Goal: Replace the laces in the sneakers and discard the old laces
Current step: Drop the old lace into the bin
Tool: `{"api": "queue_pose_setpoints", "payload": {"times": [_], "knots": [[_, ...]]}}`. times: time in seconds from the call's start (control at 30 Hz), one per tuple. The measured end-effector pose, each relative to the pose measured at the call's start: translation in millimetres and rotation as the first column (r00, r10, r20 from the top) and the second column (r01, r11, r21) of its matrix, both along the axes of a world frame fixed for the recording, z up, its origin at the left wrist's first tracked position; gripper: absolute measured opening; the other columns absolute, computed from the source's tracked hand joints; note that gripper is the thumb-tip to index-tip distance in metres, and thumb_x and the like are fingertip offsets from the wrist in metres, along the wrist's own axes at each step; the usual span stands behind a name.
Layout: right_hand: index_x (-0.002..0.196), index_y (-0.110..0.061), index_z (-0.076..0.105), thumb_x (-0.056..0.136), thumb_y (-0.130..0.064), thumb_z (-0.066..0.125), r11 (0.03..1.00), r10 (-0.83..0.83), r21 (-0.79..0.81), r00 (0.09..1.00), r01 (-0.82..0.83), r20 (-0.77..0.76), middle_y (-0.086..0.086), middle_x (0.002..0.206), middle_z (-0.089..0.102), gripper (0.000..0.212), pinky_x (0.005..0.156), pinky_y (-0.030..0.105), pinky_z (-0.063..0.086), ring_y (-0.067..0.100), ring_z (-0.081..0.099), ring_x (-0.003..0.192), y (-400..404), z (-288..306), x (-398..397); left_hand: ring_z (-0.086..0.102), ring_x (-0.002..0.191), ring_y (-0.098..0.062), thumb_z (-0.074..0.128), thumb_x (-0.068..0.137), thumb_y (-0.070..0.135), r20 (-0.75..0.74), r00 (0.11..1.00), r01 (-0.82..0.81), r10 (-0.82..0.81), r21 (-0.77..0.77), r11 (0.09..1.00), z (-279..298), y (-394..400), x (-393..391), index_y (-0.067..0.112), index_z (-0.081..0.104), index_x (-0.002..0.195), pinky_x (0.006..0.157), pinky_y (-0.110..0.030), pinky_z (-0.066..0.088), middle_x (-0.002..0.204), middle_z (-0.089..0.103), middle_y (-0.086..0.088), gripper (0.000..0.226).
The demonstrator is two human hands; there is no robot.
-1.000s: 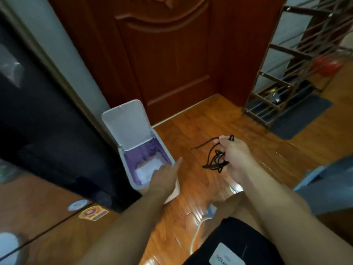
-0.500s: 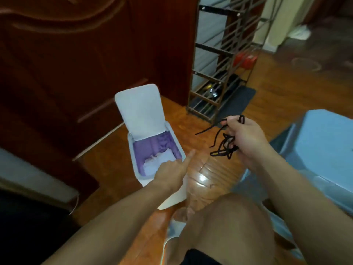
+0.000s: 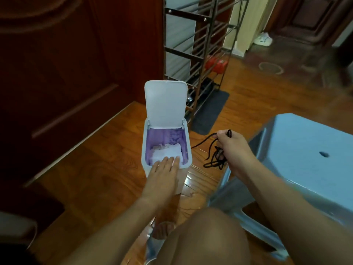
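A small white trash bin point(image 3: 145, 148) stands on the wooden floor with its lid point(image 3: 165, 104) flipped up. Inside it are a purple liner and crumpled white paper. My left hand point(image 3: 164, 173) rests flat on the bin's near rim, fingers straight. My right hand point(image 3: 232, 150) grips a bundle of black laces point(image 3: 214, 159) just right of the bin, at about rim height. Loose loops hang below the fist and one end trails toward the bin. No sneakers are in view.
A dark wooden door point(image 3: 66, 73) is at the left behind the bin. A metal shoe rack point(image 3: 200, 60) on a grey mat point(image 3: 210, 111) stands behind the bin. A light blue plastic stool point(image 3: 305, 153) is at the right. My bare knee point(image 3: 206, 236) fills the bottom centre.
The view has swung right, so the bin now sits at centre. My left hand went from pointing at the rim to lying flat on it. The right hand keeps its grip on the laces.
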State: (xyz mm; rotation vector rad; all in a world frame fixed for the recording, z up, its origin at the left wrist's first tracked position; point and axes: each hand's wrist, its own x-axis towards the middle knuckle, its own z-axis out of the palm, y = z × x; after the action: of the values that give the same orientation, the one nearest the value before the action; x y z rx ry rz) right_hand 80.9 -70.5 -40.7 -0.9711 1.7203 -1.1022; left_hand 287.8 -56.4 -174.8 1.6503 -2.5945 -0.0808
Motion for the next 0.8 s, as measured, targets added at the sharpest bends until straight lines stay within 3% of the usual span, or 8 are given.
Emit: {"api": "queue_pose_setpoints", "payload": {"times": [0.13, 0.27, 0.33, 0.4, 0.47, 0.53, 0.63, 0.8], "knots": [[0.089, -0.015, 0.064, 0.107, -0.028, 0.046, 0.995, 0.068, -0.089, 0.987, -0.055, 0.145, -0.004, 0.065, 0.049, 0.028, 0.052, 0.028, 0.036, 0.012, 0.043, 0.054, -36.5, -2.5, 43.6, 0.021, 0.155, -0.030, 0.053, 0.102, 0.038, -0.042, 0.980, -0.194, 0.194, 0.007, 0.981, 0.2, 24.4, 61.7, 0.012, 0.027, 0.161, 0.124, -0.043, 0.016, 0.166, 0.028, -0.013, 0.069], [0.091, -0.016, 0.063, 0.103, -0.022, 0.049, 0.992, 0.082, -0.102, 0.992, -0.072, 0.091, -0.002, 0.068, 0.053, 0.020, 0.047, 0.021, 0.038, 0.011, 0.044, 0.053, -78.1, -11.9, 85.7, 0.010, 0.158, -0.019, 0.048, 0.103, 0.030, -0.097, 0.964, -0.236, 0.249, 0.129, 0.963, 7.2, 36.4, 87.0, 0.020, 0.012, 0.164, 0.125, -0.034, 0.004, 0.171, 0.014, -0.002, 0.071], [0.111, -0.017, 0.060, 0.097, -0.032, 0.058, 0.975, 0.220, 0.000, 0.971, -0.220, 0.095, 0.003, 0.090, 0.064, 0.020, 0.065, 0.025, 0.052, 0.015, 0.058, 0.071, -86.4, -30.1, 92.1, 0.017, 0.156, -0.019, 0.053, 0.100, 0.024, -0.098, 0.969, -0.214, 0.229, 0.141, 0.967, 16.6, 36.3, 91.6, 0.021, 0.016, 0.163, 0.127, -0.037, 0.011, 0.169, 0.021, -0.002, 0.073], [0.133, -0.024, 0.051, 0.089, -0.038, 0.067, 0.934, 0.338, 0.099, 0.939, -0.343, 0.066, 0.000, 0.117, 0.066, 0.049, 0.093, 0.036, 0.053, 0.019, 0.065, 0.101, -86.8, -46.0, 86.1, 0.032, 0.150, -0.022, 0.059, 0.094, 0.020, -0.079, 0.979, -0.179, 0.187, 0.099, 0.979, 29.1, 32.2, 93.6, 0.018, 0.030, 0.159, 0.124, -0.038, 0.020, 0.160, 0.037, -0.004, 0.071], [0.125, -0.029, 0.057, 0.092, -0.025, 0.065, 0.935, 0.341, 0.087, 0.939, -0.344, 0.051, 0.001, 0.121, 0.068, 0.034, 0.102, 0.041, 0.052, 0.022, 0.065, 0.111, -79.7, -41.7, 75.4, 0.050, 0.134, -0.025, 0.062, 0.089, 0.017, -0.080, 0.983, -0.165, 0.167, 0.035, 0.986, 43.9, 22.7, 91.3, 0.016, 0.049, 0.146, 0.115, -0.040, 0.035, 0.142, 0.055, -0.005, 0.058], [0.111, -0.031, 0.058, 0.095, -0.016, 0.062, 0.957, 0.278, 0.070, 0.960, -0.280, 0.041, 0.001, 0.112, 0.067, 0.022, 0.096, 0.042, 0.055, 0.023, 0.068, 0.104, -64.4, -28.3, 55.5, 0.058, 0.119, -0.025, 0.060, 0.090, 0.014, -0.112, 0.978, -0.179, 0.178, 0.000, 0.984, 65.5, 10.5, 78.4, 0.016, 0.059, 0.136, 0.103, -0.039, 0.045, 0.128, 0.062, -0.004, 0.046], [0.126, -0.013, 0.056, 0.099, -0.008, 0.056, 0.990, 0.130, 0.048, 0.991, -0.132, 0.037, 0.003, 0.104, 0.062, 0.028, 0.072, 0.032, 0.055, 0.014, 0.061, 0.077, -32.5, -9.0, 12.3, 0.062, 0.109, -0.029, 0.056, 0.094, 0.017, -0.234, 0.963, -0.142, 0.131, -0.030, 0.989, 101.8, -7.4, 42.1, 0.019, 0.067, 0.126, 0.090, -0.040, 0.051, 0.119, 0.067, -0.004, 0.034], [0.122, -0.008, 0.058, 0.097, 0.000, 0.049, 0.987, -0.161, -0.045, 0.982, 0.157, -0.097, 0.005, 0.084, 0.058, 0.028, 0.051, 0.021, 0.045, 0.014, 0.057, 0.062, 62.2, 43.3, -111.0, 0.066, 0.101, -0.017, 0.058, 0.098, 0.021, -0.525, 0.822, 0.211, -0.221, -0.078, 0.974, 174.1, 10.1, -103.1, 0.022, 0.076, 0.112, 0.088, -0.033, 0.049, 0.107, 0.073, 0.005, 0.022]]}}
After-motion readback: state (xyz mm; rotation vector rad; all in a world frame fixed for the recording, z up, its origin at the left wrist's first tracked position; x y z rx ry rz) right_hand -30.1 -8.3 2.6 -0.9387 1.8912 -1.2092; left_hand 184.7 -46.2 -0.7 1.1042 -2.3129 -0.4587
